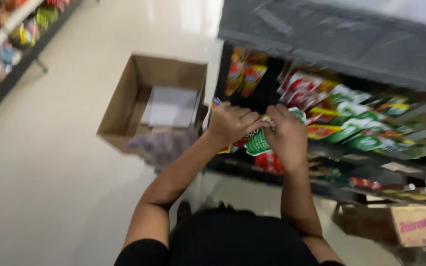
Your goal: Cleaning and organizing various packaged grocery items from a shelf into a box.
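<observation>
My left hand [231, 123] and my right hand [286, 133] are close together in front of a low shop shelf [252, 170]. Both grip a bunch of small flat packets [258, 142], green and white with red ones beneath. The fingers of both hands are curled around the bunch, which partly hides it. Behind my hands, rows of similar red, green and orange sachets [351, 123] fill the shelf. The frame is blurred, so the number of packets held is unclear.
An open brown cardboard box [124, 106] with a white sheet inside stands on the pale floor left of the shelf, with a clear plastic bag [161, 145] at its near corner. Another carton [420, 224] sits lower right. A rack of colourful goods [6, 44] runs along the upper left.
</observation>
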